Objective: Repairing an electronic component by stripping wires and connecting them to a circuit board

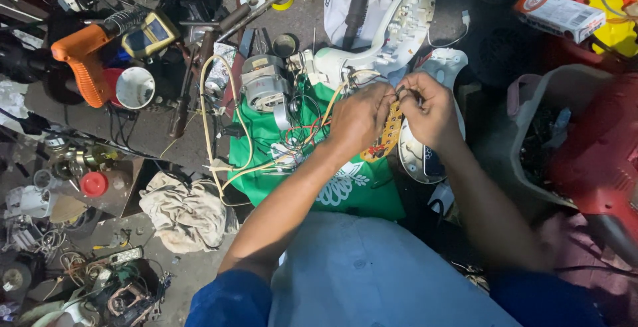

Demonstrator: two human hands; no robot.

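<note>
Over a green cloth [359, 191] on a cluttered repair floor, my left hand [361, 115] and right hand [430, 109] both pinch a yellow circuit board [387, 134], wires [302, 134] trailing to a small motor [262, 82]. I judge I'm mid-inspection; next needs a steady grip. An orange soldering gun [83, 58], rag [186, 211] and white fan housing [399, 24] crowd round.

The work surface is a dark grey floor [166, 134] — gritty, stained and crowded. A green cloth [359, 191] lies spread at centre. An orange soldering gun [83, 58] rests upper left, a crumpled rag [186, 211] lower left, and a red housing [598, 147] at right. Lighting is dim overall — brightest at centre.
</note>
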